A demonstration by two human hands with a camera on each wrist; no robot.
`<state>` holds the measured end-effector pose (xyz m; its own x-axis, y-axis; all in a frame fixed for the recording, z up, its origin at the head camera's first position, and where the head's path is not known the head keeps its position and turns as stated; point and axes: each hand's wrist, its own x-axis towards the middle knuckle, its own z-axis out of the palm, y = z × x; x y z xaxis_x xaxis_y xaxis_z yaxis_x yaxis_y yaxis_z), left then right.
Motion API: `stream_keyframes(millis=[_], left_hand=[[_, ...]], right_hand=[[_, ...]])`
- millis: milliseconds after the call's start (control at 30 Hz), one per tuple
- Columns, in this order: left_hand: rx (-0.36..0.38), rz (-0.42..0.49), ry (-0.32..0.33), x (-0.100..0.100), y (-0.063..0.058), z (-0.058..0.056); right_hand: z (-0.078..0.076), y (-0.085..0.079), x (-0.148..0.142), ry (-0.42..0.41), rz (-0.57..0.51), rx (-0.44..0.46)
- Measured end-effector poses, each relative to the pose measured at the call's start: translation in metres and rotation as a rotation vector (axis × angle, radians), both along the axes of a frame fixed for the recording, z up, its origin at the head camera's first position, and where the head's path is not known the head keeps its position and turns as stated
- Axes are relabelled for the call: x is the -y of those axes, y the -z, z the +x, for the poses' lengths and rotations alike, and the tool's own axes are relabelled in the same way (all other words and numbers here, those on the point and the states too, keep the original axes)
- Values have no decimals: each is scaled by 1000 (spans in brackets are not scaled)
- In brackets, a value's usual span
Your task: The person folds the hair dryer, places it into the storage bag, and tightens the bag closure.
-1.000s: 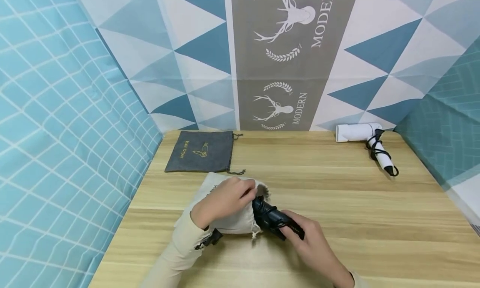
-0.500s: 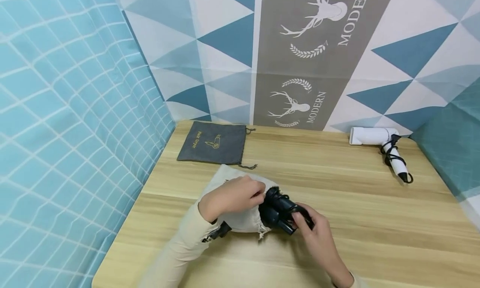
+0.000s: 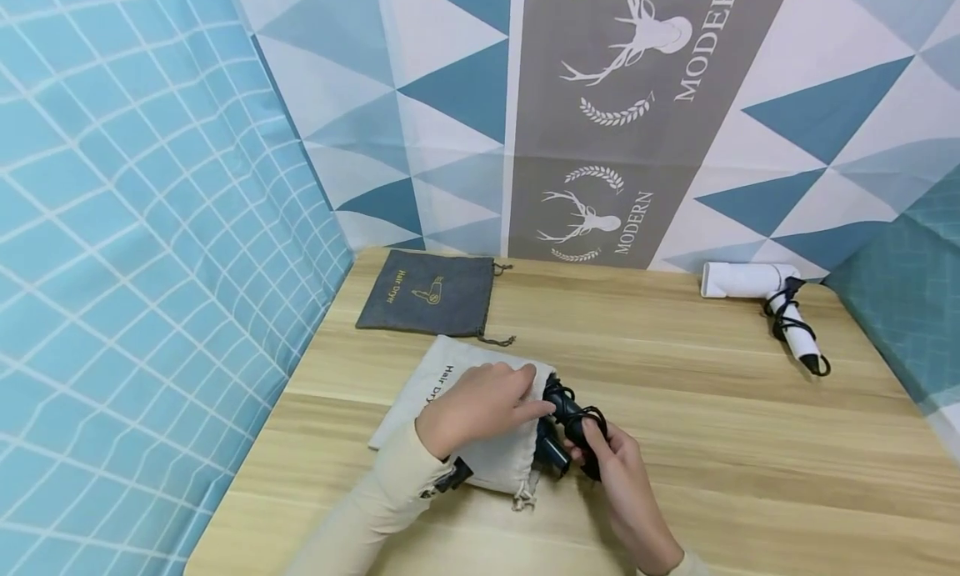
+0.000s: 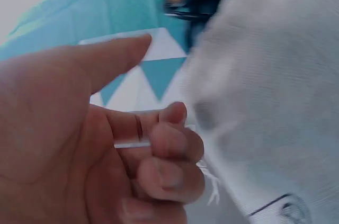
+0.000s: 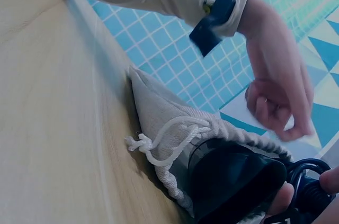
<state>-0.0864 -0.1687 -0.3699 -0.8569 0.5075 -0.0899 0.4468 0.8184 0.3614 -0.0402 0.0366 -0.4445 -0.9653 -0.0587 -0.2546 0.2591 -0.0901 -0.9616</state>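
Gripped corded black hair dryer, partly inside pale bag, with right hand. Held left hand loosely curled over bag, apparently just clear of cloth.

the black hair dryer has slid deeper into the pale cloth bag, the right hand coming nearer the opening with it. the left hand has let go of the bag's edge, thumb now apart from the fingers, and more of the lettering shows.

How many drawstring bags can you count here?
2: the dark grey bag lies flat at the back left; the cream bag is nearer, below the left hand.
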Motion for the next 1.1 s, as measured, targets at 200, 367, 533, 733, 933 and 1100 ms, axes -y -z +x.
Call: stream_keyframes(millis=[200, 367, 533, 733, 933, 1100], left_hand=[[-110, -115, 8, -15, 20, 0], [-261, -7, 101, -29, 22, 4], [-427, 114, 256, -50, 14, 11], [-472, 127, 332, -63, 0, 9], [-477, 157, 358, -72, -14, -8], [-468, 167, 394, -85, -15, -13]], right_hand=[[7, 5, -4, -9, -17, 45], [15, 3, -10, -33, -90, 95], [27, -6, -16, -71, -166, 148], [32, -17, -27, 11, -289, 132], [20, -20, -43, 22, -402, 44], [20, -13, -52, 64, -469, 67]])
